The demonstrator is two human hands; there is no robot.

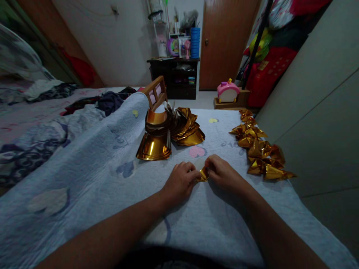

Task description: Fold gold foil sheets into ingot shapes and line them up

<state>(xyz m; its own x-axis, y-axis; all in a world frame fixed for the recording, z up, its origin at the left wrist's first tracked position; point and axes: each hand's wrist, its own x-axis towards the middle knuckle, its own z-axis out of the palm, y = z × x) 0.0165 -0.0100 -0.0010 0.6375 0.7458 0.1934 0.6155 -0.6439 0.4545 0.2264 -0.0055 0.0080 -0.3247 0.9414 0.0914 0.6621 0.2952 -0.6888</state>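
Note:
Between my two hands is a small piece of shiny gold foil paper [203, 175], partly covered by my fingers, just above the bedspread. My left hand [183, 179] pinches its left side between thumb and fingers. On the other side, my right hand [220, 170] has its fingertips closed on the upper right edge. Beyond my hands lie fanned stacks of flat gold foil sheets [155, 146], curved and overlapping. Off to the right, several folded gold foil pieces [256, 147] with pointed ends lie in a heap along the bed's edge.
A pale blue bedspread [112, 209] with heart prints lies under everything and rises in a ridge at left. Rumpled clothes [109, 102] are beyond the ridge. A wooden chair [155, 91] and a pink toy [228, 91] stand past the far edge. A pale cabinet wall [316, 123] borders the right.

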